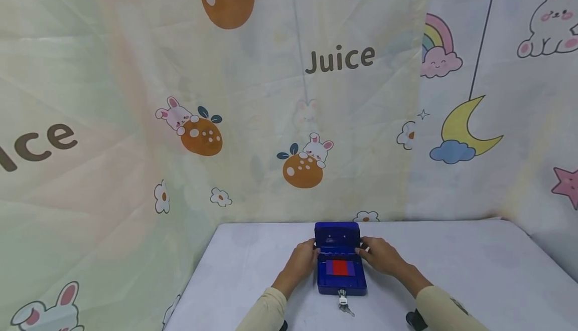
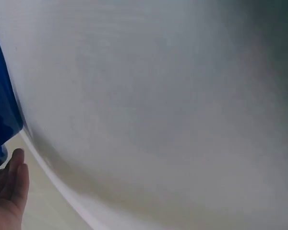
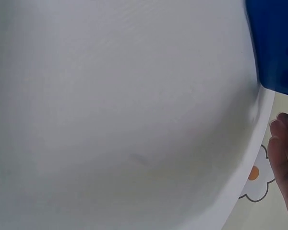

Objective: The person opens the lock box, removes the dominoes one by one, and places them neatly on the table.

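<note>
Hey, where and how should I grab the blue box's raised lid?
Probably the top edge of the lid, from the near side: it stands raised at the back of the box, top edge uncovered, with the left hand and right hand lower, at the sides.

The white surface (image 2: pixel 153 105) occupies most of the left wrist view. Its shading deepens toward the upper right corner. Its curved edge runs from the left side down to the bottom of the frame. A pale cream area (image 2: pixel 50 203) lies beyond this edge, at the lower left.

The blue object (image 2: pixel 1 91) is located at the left side and is cut off by the frame. A smaller rounded blue part (image 2: pixel 1 155) shows directly below its lower end.

The left hand (image 2: pixel 5 201) is at the lower left corner, partly out of frame. Visible fingers (image 2: pixel 21 184) extend upward, near the rounded blue part; contact is unclear.
</note>
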Action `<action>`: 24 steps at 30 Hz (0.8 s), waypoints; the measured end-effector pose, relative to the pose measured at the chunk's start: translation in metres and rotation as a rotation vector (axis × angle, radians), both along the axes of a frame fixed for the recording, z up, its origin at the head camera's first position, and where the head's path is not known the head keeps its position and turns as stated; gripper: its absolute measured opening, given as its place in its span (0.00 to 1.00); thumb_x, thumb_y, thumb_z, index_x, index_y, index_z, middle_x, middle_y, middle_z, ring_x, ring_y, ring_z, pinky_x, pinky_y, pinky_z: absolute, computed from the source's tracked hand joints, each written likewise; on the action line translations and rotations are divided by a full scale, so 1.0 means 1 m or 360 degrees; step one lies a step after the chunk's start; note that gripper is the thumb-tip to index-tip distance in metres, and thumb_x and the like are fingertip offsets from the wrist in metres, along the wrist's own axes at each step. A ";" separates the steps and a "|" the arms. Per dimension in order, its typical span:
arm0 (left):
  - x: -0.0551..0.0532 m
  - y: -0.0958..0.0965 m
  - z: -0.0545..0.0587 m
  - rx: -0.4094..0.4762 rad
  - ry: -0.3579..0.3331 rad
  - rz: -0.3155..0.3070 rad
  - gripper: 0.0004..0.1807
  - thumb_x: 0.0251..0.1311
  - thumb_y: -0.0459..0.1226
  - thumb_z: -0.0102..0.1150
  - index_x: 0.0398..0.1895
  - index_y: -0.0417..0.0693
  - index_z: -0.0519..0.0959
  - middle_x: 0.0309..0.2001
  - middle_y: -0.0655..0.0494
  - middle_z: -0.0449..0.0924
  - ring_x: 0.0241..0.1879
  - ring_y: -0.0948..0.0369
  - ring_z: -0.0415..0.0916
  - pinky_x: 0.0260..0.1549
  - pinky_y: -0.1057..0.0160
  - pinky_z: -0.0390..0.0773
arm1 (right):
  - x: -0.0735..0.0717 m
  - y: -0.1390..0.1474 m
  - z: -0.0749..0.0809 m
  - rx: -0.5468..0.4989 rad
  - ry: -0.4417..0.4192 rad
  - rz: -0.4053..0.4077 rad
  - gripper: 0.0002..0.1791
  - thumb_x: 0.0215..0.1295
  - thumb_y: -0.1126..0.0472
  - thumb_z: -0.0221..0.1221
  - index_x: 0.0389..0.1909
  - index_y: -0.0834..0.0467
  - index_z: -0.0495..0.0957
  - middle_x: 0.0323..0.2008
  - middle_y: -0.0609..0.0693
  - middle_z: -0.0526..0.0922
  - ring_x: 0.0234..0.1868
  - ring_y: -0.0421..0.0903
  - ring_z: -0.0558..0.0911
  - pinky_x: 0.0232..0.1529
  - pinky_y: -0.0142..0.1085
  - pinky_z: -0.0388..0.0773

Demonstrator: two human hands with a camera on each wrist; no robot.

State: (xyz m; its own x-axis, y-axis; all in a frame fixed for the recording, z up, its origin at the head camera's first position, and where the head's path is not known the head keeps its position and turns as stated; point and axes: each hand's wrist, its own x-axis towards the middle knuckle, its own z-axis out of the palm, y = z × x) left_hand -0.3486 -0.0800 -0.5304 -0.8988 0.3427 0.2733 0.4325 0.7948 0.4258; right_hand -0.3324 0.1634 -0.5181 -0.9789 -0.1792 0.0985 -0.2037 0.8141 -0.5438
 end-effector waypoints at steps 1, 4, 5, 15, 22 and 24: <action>0.001 -0.001 0.000 0.0005 -0.0006 -0.0003 0.15 0.66 0.37 0.53 0.50 0.35 0.75 0.39 0.49 0.83 0.38 0.60 0.80 0.38 0.63 0.81 | 0.001 0.000 0.000 0.0009 0.0000 0.0002 0.21 0.61 0.56 0.62 0.51 0.64 0.77 0.33 0.47 0.82 0.32 0.42 0.77 0.31 0.37 0.78; 0.003 -0.003 0.000 0.0032 -0.0037 0.0001 0.19 0.67 0.39 0.52 0.53 0.33 0.74 0.39 0.49 0.83 0.39 0.61 0.80 0.39 0.63 0.80 | 0.004 0.002 0.000 0.0030 0.0007 0.0003 0.24 0.60 0.54 0.63 0.52 0.66 0.76 0.34 0.48 0.82 0.33 0.43 0.78 0.32 0.39 0.79; 0.004 -0.004 0.001 0.0042 -0.0049 0.0004 0.19 0.67 0.40 0.52 0.54 0.33 0.73 0.39 0.49 0.83 0.38 0.61 0.80 0.39 0.62 0.80 | 0.005 0.003 0.001 0.0035 0.0010 0.0001 0.25 0.60 0.54 0.63 0.52 0.66 0.76 0.35 0.48 0.82 0.33 0.43 0.78 0.32 0.39 0.79; 0.014 -0.018 0.001 0.0107 -0.0277 -0.0012 0.27 0.64 0.50 0.55 0.57 0.38 0.73 0.48 0.48 0.81 0.43 0.58 0.80 0.43 0.56 0.80 | 0.017 0.011 0.006 0.0150 0.0145 -0.0070 0.16 0.57 0.52 0.65 0.43 0.56 0.80 0.34 0.46 0.83 0.29 0.41 0.77 0.27 0.37 0.76; 0.023 -0.021 0.007 0.0043 -0.0471 -0.0044 0.37 0.60 0.60 0.53 0.62 0.42 0.70 0.55 0.50 0.77 0.50 0.58 0.76 0.48 0.54 0.78 | 0.029 0.006 0.018 0.0171 0.0311 -0.0069 0.09 0.57 0.50 0.64 0.31 0.51 0.79 0.25 0.39 0.78 0.23 0.38 0.70 0.22 0.31 0.68; 0.026 -0.021 0.008 0.0033 -0.0479 -0.0042 0.39 0.58 0.61 0.54 0.62 0.41 0.70 0.56 0.49 0.76 0.51 0.57 0.76 0.49 0.53 0.78 | 0.032 0.001 0.023 0.0159 0.0356 -0.0056 0.08 0.57 0.50 0.64 0.28 0.49 0.78 0.23 0.38 0.76 0.22 0.38 0.69 0.21 0.31 0.68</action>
